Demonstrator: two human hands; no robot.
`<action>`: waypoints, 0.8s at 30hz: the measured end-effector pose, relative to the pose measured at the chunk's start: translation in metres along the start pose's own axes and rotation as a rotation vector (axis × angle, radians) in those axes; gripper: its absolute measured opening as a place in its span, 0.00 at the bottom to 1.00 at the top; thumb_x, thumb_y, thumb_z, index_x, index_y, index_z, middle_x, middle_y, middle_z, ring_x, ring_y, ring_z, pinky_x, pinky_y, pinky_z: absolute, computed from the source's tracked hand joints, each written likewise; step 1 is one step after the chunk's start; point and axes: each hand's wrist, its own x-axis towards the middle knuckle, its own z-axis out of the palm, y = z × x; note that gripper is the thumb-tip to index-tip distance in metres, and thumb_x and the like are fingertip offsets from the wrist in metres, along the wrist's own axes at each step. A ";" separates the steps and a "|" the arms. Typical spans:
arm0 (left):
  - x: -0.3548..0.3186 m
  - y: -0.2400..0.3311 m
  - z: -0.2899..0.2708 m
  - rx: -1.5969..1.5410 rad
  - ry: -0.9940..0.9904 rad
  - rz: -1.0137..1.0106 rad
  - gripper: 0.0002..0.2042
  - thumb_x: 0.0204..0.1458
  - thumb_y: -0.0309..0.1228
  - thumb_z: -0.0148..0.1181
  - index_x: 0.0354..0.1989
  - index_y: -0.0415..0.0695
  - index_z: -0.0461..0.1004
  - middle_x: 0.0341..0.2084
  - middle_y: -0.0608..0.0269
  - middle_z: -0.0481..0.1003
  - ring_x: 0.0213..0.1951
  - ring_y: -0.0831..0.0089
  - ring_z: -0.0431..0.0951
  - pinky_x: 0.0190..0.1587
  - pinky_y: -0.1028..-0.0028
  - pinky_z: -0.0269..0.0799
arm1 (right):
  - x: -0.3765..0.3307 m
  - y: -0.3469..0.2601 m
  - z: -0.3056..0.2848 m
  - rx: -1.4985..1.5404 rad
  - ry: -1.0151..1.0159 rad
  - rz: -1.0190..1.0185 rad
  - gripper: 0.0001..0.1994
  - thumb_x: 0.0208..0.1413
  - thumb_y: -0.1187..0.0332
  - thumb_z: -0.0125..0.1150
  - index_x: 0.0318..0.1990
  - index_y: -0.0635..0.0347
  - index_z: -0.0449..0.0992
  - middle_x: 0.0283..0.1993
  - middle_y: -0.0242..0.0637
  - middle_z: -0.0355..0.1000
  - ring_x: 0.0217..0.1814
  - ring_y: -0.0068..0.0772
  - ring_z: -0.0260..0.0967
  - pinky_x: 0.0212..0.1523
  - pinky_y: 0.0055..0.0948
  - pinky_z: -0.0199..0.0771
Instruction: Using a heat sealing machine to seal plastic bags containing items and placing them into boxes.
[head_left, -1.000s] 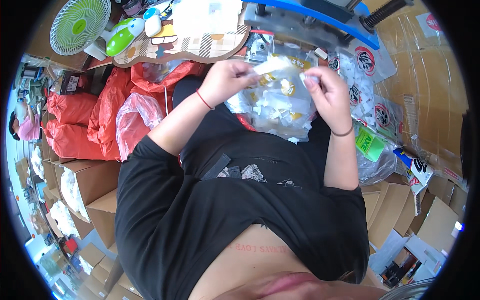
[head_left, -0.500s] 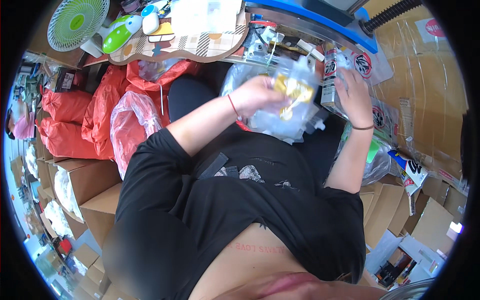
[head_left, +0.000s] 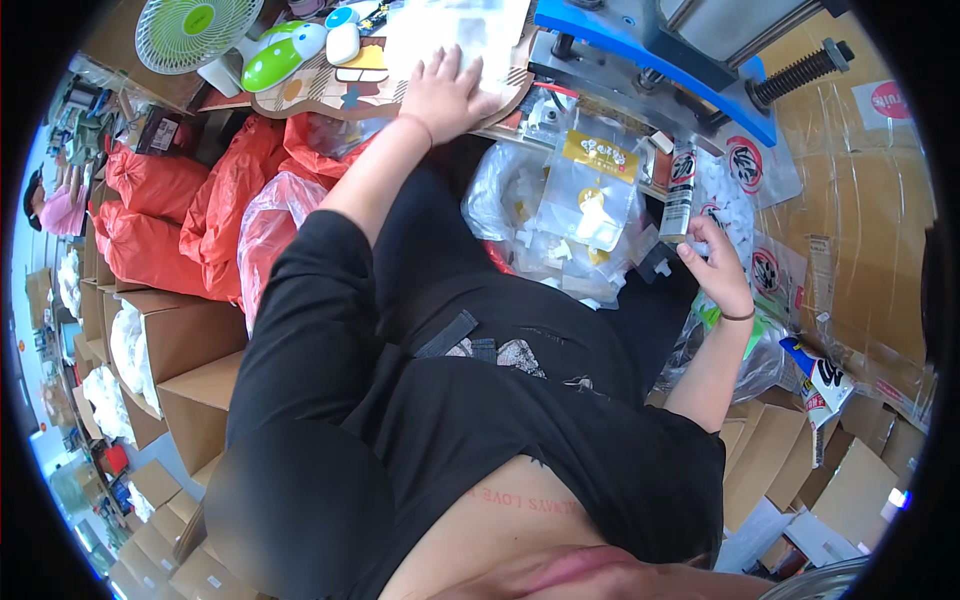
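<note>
My left hand (head_left: 447,97) lies with its fingers spread on a stack of whitish translucent sheets or bags (head_left: 480,35) on the patterned mat. My right hand (head_left: 718,268) is beside the near end of an open carton (head_left: 679,195); its thumb and fingers curl together around a small whitish bit I cannot make out. Small white plastic pieces (head_left: 718,190) lie beside the carton. Between my hands, a clear pouch with a gold panel (head_left: 594,190) rests on a pile of spouted clear pouches (head_left: 560,262) over my lap.
A blue-edged metal press (head_left: 660,50) stands at the back right, above the pouches. On the left are a green fan (head_left: 198,20), red plastic bags (head_left: 150,185) and cardboard boxes (head_left: 190,340). A large carton wall (head_left: 850,190) closes off the right side.
My left hand has let go of the gold-panelled pouch and moved up and left onto the whitish stack. My right hand has moved down to the carton's near end. The view has shifted slightly.
</note>
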 end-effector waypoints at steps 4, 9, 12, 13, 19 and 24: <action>-0.032 0.010 -0.024 -0.171 -0.262 0.141 0.22 0.57 0.38 0.59 0.59 0.45 0.68 0.50 0.48 0.74 0.54 0.55 0.73 0.55 0.66 0.69 | -0.008 0.034 -0.005 0.157 0.022 0.080 0.09 0.63 0.67 0.55 0.44 0.63 0.70 0.40 0.31 0.67 0.43 0.24 0.64 0.47 0.26 0.65; -0.047 0.012 -0.046 -0.696 -0.440 -0.319 0.12 0.59 0.33 0.58 0.48 0.40 0.77 0.41 0.55 0.79 0.43 0.62 0.79 0.47 0.70 0.74 | -0.001 0.015 0.004 0.068 0.159 0.086 0.08 0.64 0.68 0.55 0.46 0.62 0.71 0.41 0.30 0.67 0.43 0.21 0.62 0.46 0.23 0.64; -0.046 0.024 -0.060 -0.961 -0.452 -0.507 0.09 0.59 0.31 0.59 0.42 0.38 0.79 0.34 0.60 0.81 0.36 0.70 0.80 0.42 0.74 0.74 | 0.002 -0.017 -0.003 0.185 0.421 0.132 0.07 0.65 0.70 0.54 0.47 0.62 0.71 0.40 0.29 0.67 0.42 0.19 0.62 0.45 0.21 0.64; -0.044 0.036 -0.063 -1.111 -0.472 -0.537 0.09 0.58 0.30 0.61 0.39 0.37 0.80 0.31 0.63 0.81 0.33 0.75 0.79 0.39 0.76 0.74 | -0.002 -0.032 -0.007 0.176 0.426 0.146 0.07 0.65 0.70 0.54 0.47 0.62 0.71 0.40 0.29 0.67 0.42 0.19 0.62 0.45 0.21 0.64; -0.033 0.083 -0.083 -1.507 -0.592 -0.625 0.09 0.59 0.30 0.62 0.40 0.35 0.79 0.31 0.69 0.78 0.35 0.85 0.75 0.39 0.80 0.72 | 0.010 -0.064 0.009 0.291 0.280 0.048 0.12 0.65 0.70 0.55 0.53 0.65 0.71 0.40 0.30 0.68 0.43 0.17 0.64 0.42 0.18 0.64; -0.035 0.101 -0.082 -1.537 -0.696 -0.602 0.10 0.58 0.31 0.64 0.39 0.35 0.79 0.29 0.71 0.78 0.31 0.86 0.73 0.37 0.82 0.70 | 0.012 -0.092 0.028 0.506 0.345 -0.051 0.13 0.65 0.68 0.56 0.53 0.65 0.74 0.39 0.31 0.69 0.44 0.19 0.66 0.41 0.19 0.65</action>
